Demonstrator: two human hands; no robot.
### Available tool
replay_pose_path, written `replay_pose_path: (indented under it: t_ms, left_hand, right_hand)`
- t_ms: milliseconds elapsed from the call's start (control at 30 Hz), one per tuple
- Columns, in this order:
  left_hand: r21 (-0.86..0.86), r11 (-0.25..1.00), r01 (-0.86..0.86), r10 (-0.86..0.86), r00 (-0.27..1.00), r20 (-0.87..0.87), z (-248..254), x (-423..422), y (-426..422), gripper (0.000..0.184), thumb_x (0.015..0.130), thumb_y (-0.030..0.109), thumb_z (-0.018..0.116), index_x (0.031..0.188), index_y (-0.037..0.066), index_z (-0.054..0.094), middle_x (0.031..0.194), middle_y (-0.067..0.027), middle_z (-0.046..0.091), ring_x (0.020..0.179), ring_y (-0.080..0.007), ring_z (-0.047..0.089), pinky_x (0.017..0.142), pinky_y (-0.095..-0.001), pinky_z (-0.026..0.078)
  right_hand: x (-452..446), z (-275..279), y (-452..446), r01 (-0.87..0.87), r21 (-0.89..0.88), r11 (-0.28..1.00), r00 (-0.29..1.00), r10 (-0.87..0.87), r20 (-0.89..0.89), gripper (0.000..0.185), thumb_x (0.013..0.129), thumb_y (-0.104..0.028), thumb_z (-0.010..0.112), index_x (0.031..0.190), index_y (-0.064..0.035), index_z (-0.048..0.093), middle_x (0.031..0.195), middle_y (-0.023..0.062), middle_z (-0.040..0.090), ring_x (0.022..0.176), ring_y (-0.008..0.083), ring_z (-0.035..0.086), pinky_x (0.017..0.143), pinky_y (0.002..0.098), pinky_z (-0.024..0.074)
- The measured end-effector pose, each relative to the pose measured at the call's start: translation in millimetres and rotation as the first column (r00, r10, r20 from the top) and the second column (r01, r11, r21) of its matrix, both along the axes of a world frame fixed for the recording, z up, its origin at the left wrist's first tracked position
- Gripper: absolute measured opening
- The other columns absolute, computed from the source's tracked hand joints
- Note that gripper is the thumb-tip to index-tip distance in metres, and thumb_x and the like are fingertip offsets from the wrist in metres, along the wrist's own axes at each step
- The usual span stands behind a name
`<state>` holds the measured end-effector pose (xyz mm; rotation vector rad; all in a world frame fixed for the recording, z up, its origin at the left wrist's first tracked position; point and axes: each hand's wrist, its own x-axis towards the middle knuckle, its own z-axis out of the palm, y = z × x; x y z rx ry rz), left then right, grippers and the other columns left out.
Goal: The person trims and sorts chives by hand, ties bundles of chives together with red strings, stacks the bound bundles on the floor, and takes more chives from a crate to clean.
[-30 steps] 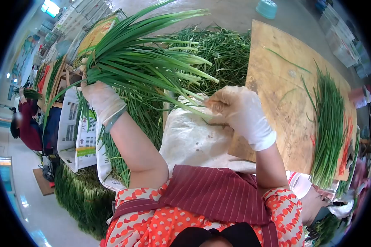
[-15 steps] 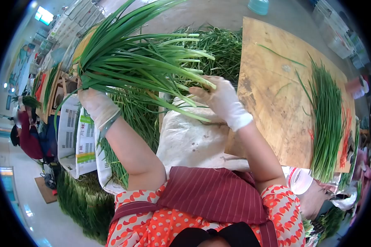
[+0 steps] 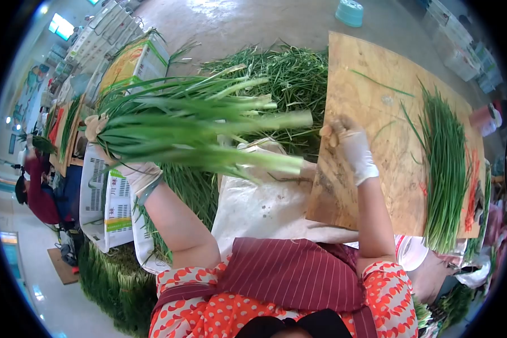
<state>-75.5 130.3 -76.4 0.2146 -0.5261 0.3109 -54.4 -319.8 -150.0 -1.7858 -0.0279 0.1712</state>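
Note:
My gloved left hand (image 3: 139,173) is closed around the leafy end of a bunch of garlic chives (image 3: 208,127). The bunch is held up sideways, its pale stem ends pointing right and smeared by motion. Apart from those stems, my gloved right hand (image 3: 350,145) is over the left part of a wooden board (image 3: 372,186). Its fingers are curled together, and what they hold, if anything, is hidden. A neat row of chives (image 3: 445,169) lies along the board's right side.
A heap of loose greens (image 3: 290,73) lies behind the white cloth (image 3: 265,208). White crates (image 3: 120,208) stand at left, beside more chives (image 3: 118,281) on the floor. Red ties (image 3: 472,186) lie on the board's right edge. Another person (image 3: 42,191) is at far left.
My right hand has left the stem ends and moved right, over the board. The bunch in my left hand has come down and its stems are swinging.

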Motion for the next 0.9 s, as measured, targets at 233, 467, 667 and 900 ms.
replay_pose_path:
  t_ms: [233, 467, 667, 900]
  left_hand:
    - [0.387, 0.884, 0.262, -0.449, 0.707, 0.547, 53.5, 25.8, 8.4, 0.008, 0.09, 0.008, 0.044, 0.094, 0.006, 0.051, 0.094, -0.0024, 0.057, 0.088, -0.0149, 0.054, 0.088, -0.0317, 0.041]
    - [0.502, 0.836, 0.222, -0.523, 0.596, 0.609, 78.3, 23.0, 16.4, 0.012, 0.091, 0.011, 0.044, 0.098, 0.004, 0.05, 0.096, -0.0051, 0.058, 0.089, -0.0172, 0.056, 0.089, -0.0335, 0.042]
    - [0.53, 0.821, 0.21, -0.545, 0.565, 0.619, 81.2, 20.1, 17.9, 0.016, 0.091, 0.013, 0.043, 0.101, 0.003, 0.05, 0.097, -0.0074, 0.058, 0.089, -0.0192, 0.057, 0.089, -0.035, 0.043]
    - [0.551, 0.812, 0.194, -0.556, 0.543, 0.629, 79.1, 13.1, 20.5, 0.021, 0.092, 0.016, 0.042, 0.104, 0.001, 0.05, 0.099, -0.0101, 0.059, 0.09, -0.0215, 0.058, 0.089, -0.0368, 0.044]
  right_hand:
    - [16.6, 41.5, 29.2, -0.004, 0.13, 0.992, 0.911, -0.05, 0.41, 0.02, 0.089, -0.002, 0.053, 0.104, -0.0052, 0.066, 0.098, 0.0046, 0.065, 0.098, 0.0139, 0.057, 0.086, 0.0255, 0.0448]
    - [20.1, 74.6, 71.4, -0.293, 0.076, 0.953, 0.819, 0.209, 0.535, 0.025, 0.082, -0.014, 0.066, 0.107, -0.0067, 0.065, 0.112, 0.0079, 0.063, 0.101, 0.0176, 0.058, 0.089, 0.0298, 0.0457]
    - [9.5, 47.8, 85.1, -0.174, -0.105, 0.979, 0.788, 0.202, 0.581, 0.018, 0.078, -0.019, 0.069, 0.094, -0.0106, 0.07, 0.08, 0.0083, 0.068, 0.071, 0.0256, 0.063, 0.071, 0.0325, 0.0501]
    - [3.7, 65.4, 63.1, -0.066, 0.026, 0.997, 0.814, 0.039, 0.579, 0.008, 0.082, -0.012, 0.063, 0.086, -0.0074, 0.069, 0.078, 0.0077, 0.069, 0.062, 0.0135, 0.062, 0.061, 0.0274, 0.0492]
